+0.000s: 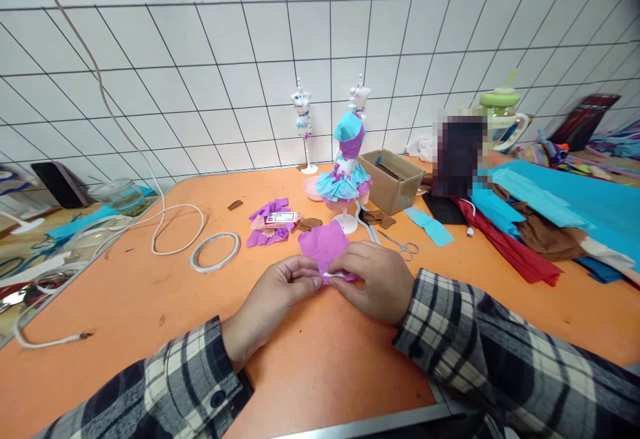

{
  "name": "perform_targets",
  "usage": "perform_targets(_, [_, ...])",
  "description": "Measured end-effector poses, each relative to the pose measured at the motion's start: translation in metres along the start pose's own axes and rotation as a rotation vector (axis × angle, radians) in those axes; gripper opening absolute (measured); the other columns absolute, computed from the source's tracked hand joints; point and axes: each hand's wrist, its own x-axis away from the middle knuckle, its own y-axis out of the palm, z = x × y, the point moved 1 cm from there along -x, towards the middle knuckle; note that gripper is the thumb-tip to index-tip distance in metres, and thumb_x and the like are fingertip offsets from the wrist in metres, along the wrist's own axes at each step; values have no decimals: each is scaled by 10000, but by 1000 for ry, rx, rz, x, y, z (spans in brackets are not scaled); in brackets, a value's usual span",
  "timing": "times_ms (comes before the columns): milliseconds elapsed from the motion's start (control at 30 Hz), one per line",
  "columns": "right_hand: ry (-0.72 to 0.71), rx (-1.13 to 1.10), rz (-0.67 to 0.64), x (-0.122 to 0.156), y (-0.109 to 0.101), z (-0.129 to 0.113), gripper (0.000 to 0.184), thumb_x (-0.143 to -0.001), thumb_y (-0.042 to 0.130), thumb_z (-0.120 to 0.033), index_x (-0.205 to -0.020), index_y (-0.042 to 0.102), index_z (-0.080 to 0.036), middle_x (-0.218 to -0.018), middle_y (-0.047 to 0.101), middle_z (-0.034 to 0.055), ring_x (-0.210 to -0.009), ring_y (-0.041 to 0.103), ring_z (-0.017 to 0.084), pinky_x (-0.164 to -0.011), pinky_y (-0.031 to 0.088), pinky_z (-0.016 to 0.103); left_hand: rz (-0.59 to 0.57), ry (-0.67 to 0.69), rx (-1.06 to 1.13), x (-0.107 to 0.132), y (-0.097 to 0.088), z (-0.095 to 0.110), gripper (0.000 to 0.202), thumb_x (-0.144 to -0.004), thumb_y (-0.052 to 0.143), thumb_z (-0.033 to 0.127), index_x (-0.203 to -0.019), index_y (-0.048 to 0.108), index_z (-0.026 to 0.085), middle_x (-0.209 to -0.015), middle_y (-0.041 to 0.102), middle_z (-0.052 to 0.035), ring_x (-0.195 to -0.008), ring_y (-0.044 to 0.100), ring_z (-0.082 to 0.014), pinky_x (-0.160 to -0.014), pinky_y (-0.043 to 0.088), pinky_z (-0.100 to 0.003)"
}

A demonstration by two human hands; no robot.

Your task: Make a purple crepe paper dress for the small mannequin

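Note:
A piece of purple crepe paper (324, 242) is held near the middle of the table's front part. My left hand (287, 286) pinches its lower left edge between thumb and fingers. From the other side my right hand (380, 279) is closed on the lower right edge, its fingertips beside a narrow white strip (334, 274) that lies along the paper. The right fingers hide part of that edge. Just beyond stands a small dress form (349, 149) with a blue and purple paper top and a ruffled skirt.
Small scissors (400, 246), a tape roll (215, 252) and purple scraps (267, 236) lie around the hands. Behind are a cardboard box (395, 189) and another dress form (303, 122). Coloured paper (530, 246) and a lidded cup (500, 116) are right; a white cable (150, 159) hangs left.

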Motion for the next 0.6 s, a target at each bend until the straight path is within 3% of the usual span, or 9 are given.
perform_targets(400, [-114, 182, -25, 0, 0, -5, 162, -903, 587, -244, -796, 704, -209, -743, 668, 7, -694, 554, 150, -615, 341, 296, 59, -71, 136, 5, 7, 6, 239, -674, 825, 225, -868, 712, 145, -850, 729, -52, -775, 663, -141, -767, 516, -253])
perform_targets(500, [-134, 202, -26, 0, -1, -7, 169, -916, 578, -262, -818, 709, -217, -758, 676, 9, -696, 552, 151, -609, 329, 299, 53, -80, 158, 5, 8, 7, 305, -669, 833, 223, -927, 691, 141, -842, 738, -57, -771, 679, -140, -767, 527, -250])
perform_targets(600, [-65, 148, -5, 1, 0, -7, 152, -903, 598, -286, -828, 713, -220, -766, 687, 6, -697, 584, 141, -617, 345, 285, 59, -74, 187, 5, 9, 7, 441, -662, 846, 223, -1042, 635, 147, -811, 743, -47, -751, 698, -149, -781, 539, -272])
